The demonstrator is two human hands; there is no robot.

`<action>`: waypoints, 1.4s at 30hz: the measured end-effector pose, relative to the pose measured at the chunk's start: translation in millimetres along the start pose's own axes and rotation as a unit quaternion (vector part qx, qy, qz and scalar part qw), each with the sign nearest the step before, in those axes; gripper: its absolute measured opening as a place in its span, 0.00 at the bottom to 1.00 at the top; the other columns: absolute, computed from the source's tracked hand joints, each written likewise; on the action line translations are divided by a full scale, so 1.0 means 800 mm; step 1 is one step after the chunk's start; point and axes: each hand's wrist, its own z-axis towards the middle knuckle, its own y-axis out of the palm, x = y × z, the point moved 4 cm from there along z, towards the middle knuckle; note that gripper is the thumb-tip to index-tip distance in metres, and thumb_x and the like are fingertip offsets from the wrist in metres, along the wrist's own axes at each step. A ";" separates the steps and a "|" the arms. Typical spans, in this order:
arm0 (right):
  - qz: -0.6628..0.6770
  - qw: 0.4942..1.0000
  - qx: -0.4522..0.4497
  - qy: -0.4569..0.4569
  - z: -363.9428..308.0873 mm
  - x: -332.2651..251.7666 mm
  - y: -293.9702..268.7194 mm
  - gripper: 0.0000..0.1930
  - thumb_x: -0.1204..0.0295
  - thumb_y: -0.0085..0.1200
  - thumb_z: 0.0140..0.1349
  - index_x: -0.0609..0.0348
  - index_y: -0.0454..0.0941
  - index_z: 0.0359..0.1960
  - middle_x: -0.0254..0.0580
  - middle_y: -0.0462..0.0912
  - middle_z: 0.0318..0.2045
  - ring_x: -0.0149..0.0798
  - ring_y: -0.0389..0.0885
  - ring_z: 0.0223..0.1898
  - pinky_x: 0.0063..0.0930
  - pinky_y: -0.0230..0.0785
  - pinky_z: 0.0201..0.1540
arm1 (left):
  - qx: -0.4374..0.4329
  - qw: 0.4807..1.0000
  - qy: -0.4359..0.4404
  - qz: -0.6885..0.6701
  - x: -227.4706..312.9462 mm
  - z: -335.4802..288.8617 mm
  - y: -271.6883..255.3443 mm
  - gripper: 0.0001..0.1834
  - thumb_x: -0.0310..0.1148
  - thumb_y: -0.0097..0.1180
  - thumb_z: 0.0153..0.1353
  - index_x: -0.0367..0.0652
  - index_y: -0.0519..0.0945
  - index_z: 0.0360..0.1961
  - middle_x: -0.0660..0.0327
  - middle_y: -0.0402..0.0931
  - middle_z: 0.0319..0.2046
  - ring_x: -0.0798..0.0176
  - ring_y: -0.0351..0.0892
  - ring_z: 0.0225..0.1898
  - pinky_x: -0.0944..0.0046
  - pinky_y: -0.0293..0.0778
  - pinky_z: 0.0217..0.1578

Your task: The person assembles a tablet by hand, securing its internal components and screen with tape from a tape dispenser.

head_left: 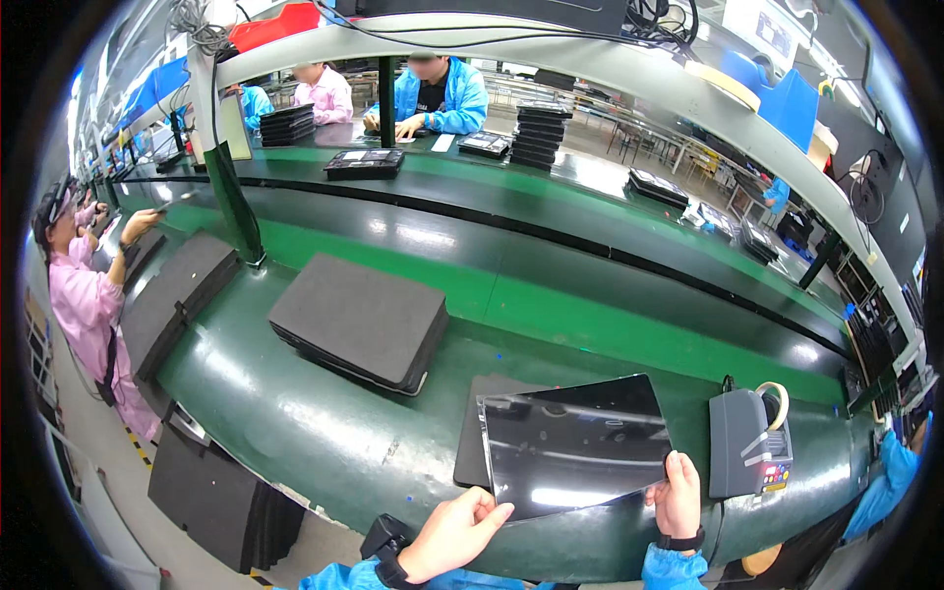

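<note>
I hold a thin, glossy black screen panel [580,442] tilted over the green worktop. My left hand [454,536] is closed on its near left corner, thumb on top. At the near right corner, my right hand [678,500] pinches the edge between thumb and fingers. Part of a dark grey foam sheet [474,447] shows beneath the panel's left side; the rest is hidden. To the right of the panel stands a grey tape dispenser [733,447] with a roll of pale tape and small buttons.
A stack of dark foam sheets [359,310] lies left of the panel. Behind runs a dark conveyor belt [472,231]. A metal post [231,202] rises at the left. A person in pink [84,295] stands there; another in blue [457,98] works across the line. More foam [211,492] hangs at lower left.
</note>
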 end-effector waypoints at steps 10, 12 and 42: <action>0.005 0.997 -0.077 0.012 0.036 -0.027 -0.010 0.10 0.64 0.45 0.70 0.57 0.69 0.34 0.38 0.77 0.25 0.32 0.72 0.14 0.30 0.73 0.20 | 0.212 0.955 0.142 0.149 0.030 0.069 -0.089 0.15 0.29 0.58 0.58 0.37 0.72 0.44 0.58 0.76 0.36 0.65 0.76 0.37 0.67 0.71 0.33; -0.042 0.994 -0.095 0.027 0.052 -0.049 -0.015 0.10 0.65 0.45 0.69 0.57 0.71 0.33 0.35 0.74 0.24 0.31 0.71 0.14 0.31 0.73 0.20 | 0.235 0.937 0.200 0.164 0.065 0.073 -0.082 0.13 0.28 0.57 0.57 0.37 0.73 0.42 0.56 0.76 0.36 0.60 0.76 0.39 0.63 0.71 0.37; -0.013 0.889 0.434 -0.148 -0.078 -0.014 -0.187 0.11 0.64 0.42 0.70 0.57 0.71 0.35 0.31 0.71 0.22 0.22 0.66 0.17 0.16 0.58 0.18 | 0.000 0.881 0.408 0.240 0.139 0.250 0.116 0.04 0.28 0.55 0.58 0.38 0.78 0.30 0.52 0.77 0.28 0.47 0.78 0.33 0.54 0.73 0.35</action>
